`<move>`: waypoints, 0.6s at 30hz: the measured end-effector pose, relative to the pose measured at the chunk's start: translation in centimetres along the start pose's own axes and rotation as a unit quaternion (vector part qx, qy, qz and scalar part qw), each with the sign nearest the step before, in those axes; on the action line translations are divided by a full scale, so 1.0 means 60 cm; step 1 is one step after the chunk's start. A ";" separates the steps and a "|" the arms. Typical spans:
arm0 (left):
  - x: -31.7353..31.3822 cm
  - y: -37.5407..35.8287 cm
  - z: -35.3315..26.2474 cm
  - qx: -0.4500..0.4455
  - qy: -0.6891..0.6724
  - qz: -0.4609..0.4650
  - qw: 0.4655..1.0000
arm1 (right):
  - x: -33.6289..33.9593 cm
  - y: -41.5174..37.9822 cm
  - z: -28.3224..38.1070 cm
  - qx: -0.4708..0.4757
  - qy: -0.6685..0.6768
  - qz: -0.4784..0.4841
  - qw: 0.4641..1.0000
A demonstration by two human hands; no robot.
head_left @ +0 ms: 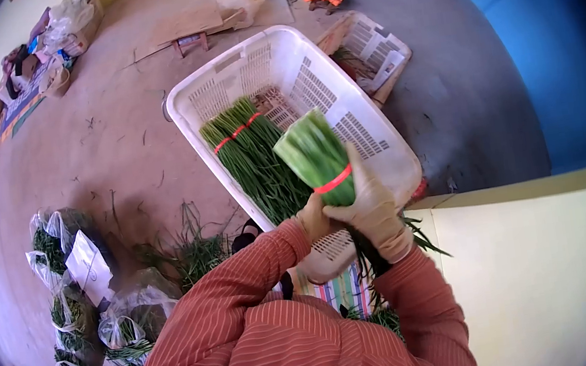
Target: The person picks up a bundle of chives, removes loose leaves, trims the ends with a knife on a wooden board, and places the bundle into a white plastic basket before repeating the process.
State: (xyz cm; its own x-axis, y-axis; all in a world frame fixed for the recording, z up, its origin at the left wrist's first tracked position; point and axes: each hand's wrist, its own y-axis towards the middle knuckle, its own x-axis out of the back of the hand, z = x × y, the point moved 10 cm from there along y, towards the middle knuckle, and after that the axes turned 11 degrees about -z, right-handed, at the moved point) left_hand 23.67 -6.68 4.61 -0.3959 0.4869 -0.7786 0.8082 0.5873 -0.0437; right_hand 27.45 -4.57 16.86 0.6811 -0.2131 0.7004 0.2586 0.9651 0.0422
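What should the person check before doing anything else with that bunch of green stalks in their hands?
1. Bunch held firmly: ok. The right hand wraps the held bunch, and the left hand touches it lower down.
2. Red band on the bunch: ok, it sits around the stalks.
3. Room in the white basket: ok, bare mesh shows beside the tied bunches lying inside.
4. Basket steady: cannot tell, its near end is hidden behind the hands.
5. Cut ends even: ok, the top looks flat.
6. Loose stalks on the floor: not ok, they lie scattered.
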 end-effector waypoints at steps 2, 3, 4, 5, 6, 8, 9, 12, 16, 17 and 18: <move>0.075 0.045 -0.093 -0.037 0.130 -0.163 0.977 | 0.013 0.073 0.017 0.051 0.044 -0.005 0.998; 0.131 0.053 -0.107 0.021 0.044 -0.239 0.970 | 0.025 0.109 0.037 0.085 -0.008 -0.017 0.996; 0.195 0.008 -0.179 0.022 0.255 -0.410 0.875 | 0.032 0.147 0.045 0.119 -0.059 -0.031 0.991; 0.201 -0.044 -0.300 -0.248 0.412 -0.434 0.762 | 0.011 0.187 -0.009 0.112 0.003 -0.044 0.993; 0.207 -0.085 -0.393 -0.366 0.537 -0.492 0.579 | -0.014 0.225 -0.033 0.109 0.007 -0.039 0.993; 0.285 -0.152 -0.460 -0.335 0.571 -0.557 0.502 | -0.074 0.295 -0.099 0.076 -0.212 -0.016 0.974; 0.347 -0.170 -0.449 -0.282 0.562 -0.621 0.467 | -0.122 0.328 -0.143 0.119 -0.264 -0.027 0.957; 0.501 -0.189 -0.353 -0.127 0.336 -0.680 0.639 | -0.280 0.418 -0.276 0.075 -0.342 0.048 0.935; 0.500 -0.160 -0.323 -0.156 0.130 -0.669 0.715 | -0.451 0.498 -0.372 0.041 -0.300 0.051 0.952; 0.487 -0.152 -0.329 -0.161 0.121 -0.664 0.720 | -0.479 0.510 -0.381 -0.006 -0.302 0.057 0.952; 0.484 -0.143 -0.335 -0.168 0.114 -0.655 0.728 | -0.502 0.525 -0.388 -0.054 -0.303 0.058 0.950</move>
State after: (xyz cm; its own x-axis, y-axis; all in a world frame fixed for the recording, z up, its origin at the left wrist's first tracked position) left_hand -3.52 15.45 -5.05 -0.8245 -0.5601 -0.0802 -0.4644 0.7509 -0.4696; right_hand 31.02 28.68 -19.45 0.1986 0.0522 0.9787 0.2970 0.9484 -0.1108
